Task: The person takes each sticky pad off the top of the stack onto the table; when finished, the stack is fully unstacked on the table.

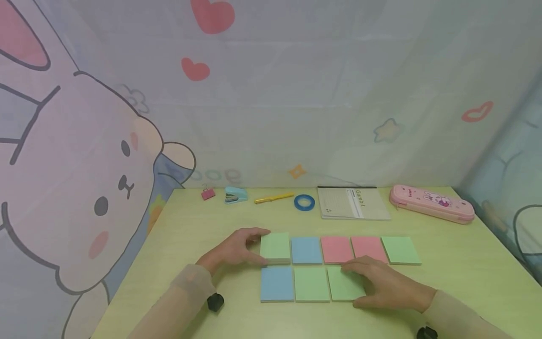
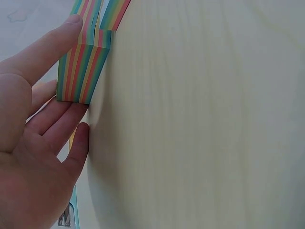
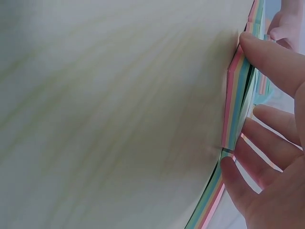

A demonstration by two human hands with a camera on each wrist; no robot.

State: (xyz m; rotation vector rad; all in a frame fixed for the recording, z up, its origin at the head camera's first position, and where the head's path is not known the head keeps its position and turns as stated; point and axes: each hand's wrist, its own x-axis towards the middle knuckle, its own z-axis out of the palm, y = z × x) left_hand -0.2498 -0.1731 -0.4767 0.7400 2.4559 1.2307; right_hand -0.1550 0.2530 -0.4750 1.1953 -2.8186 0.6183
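Observation:
My left hand [image 1: 234, 248] grips the stacked sticky note pads [image 1: 275, 246] with a green top at the left end of the back row, thumb on the near edge and fingers beyond. Striped pink, yellow, green and blue sides of this stack [image 2: 78, 71] show in the left wrist view, two layers thick. My right hand [image 1: 383, 285] holds the right-hand green sticky note pad [image 1: 344, 284] of the front row between thumb and fingers. Left of it lie another green pad [image 1: 311, 284] and a blue pad [image 1: 277, 284].
The back row continues with a blue pad [image 1: 306, 250], two pink pads [image 1: 336, 249] and a green pad [image 1: 401, 250]. Along the table's far edge lie a binder clip [image 1: 208, 194], stapler [image 1: 235, 195], yellow pen [image 1: 274, 198], blue tape roll [image 1: 304, 209], notebook [image 1: 353, 203] and pink pencil case [image 1: 432, 203].

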